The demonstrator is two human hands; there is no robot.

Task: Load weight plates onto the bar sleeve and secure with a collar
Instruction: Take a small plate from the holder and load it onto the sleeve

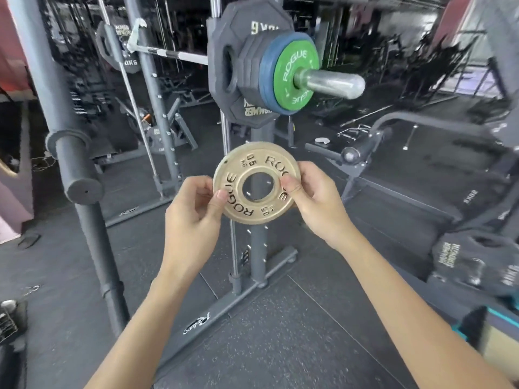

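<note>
Hidden lettering: we are seeing the thumb of the right hand covering part of the raised word on the gold plate, so one side is reading only in part.
Stacked plates: the green plate is hiding most of the blue plate, and both are covering the middle of the black plates behind them; the big black plate's number is proving hard for us to read.
Blur: the far gym and the dark plates at the right edge are smearing, and we are not making out details there.
Left hand: it is pinching the gold plate's left rim, thumb on the near face and the other fingers curling behind.
Right hand: it is gripping the right rim the same way, thumb lying beside the centre hole.
Gold plate's place: we are holding it in the air, face toward us, below and nearer than the bar sleeve, well apart from it.
Bar sleeve: its bare steel end is sticking out to the right past the green plate.
Storage peg: it is jutting toward us at the left.
</note>
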